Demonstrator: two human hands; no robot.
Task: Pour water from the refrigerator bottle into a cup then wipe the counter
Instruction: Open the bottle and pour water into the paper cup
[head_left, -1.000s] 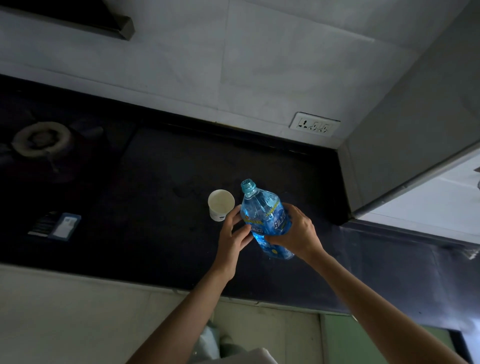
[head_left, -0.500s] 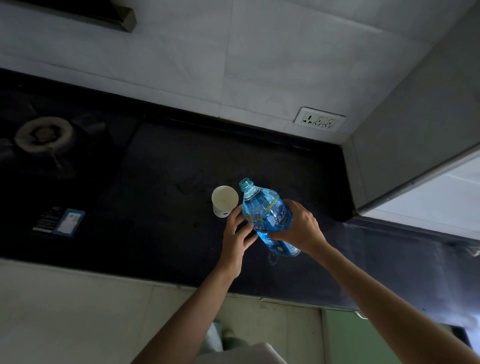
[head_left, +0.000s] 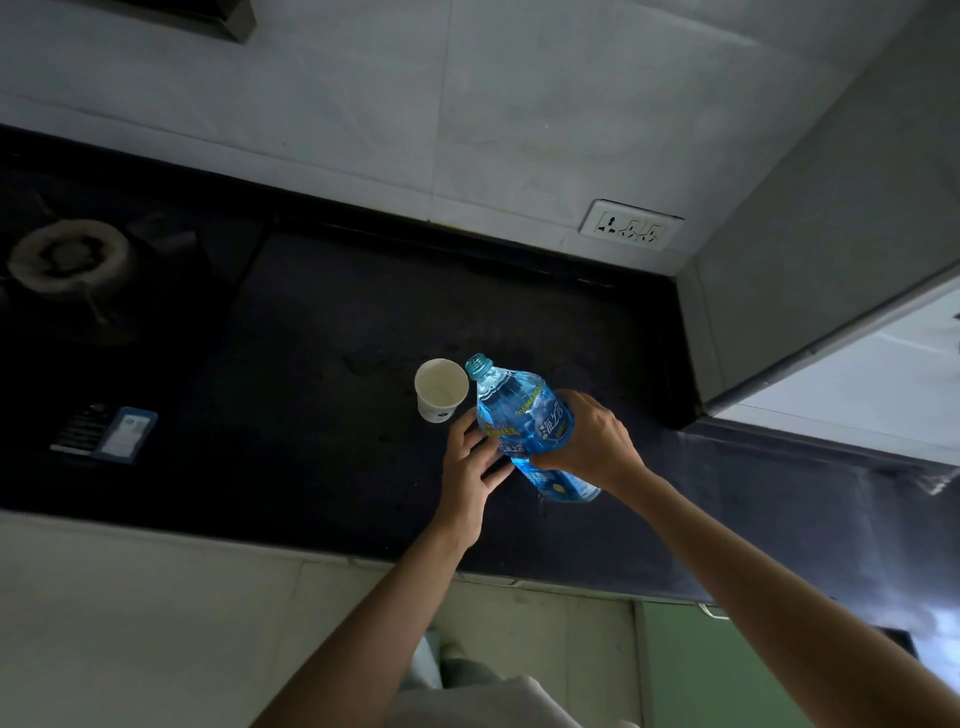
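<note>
Head view — bottle (head_left: 524, 421) now tilted further toward cup (head_left: 440, 388).

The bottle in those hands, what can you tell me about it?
The bottle is clear blue plastic with a printed label. Its cap is off, and it tilts with its open neck toward the white paper cup. The right hand grips its middle; the left hand steadies its side. No water is flowing.

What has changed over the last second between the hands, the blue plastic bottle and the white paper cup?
The blue plastic bottle has tipped slightly further, its open mouth nearer the white paper cup. Nothing was grasped or released: the right hand still grips it, the left hand still steadies it. The cup stayed put on the dark counter.
</note>
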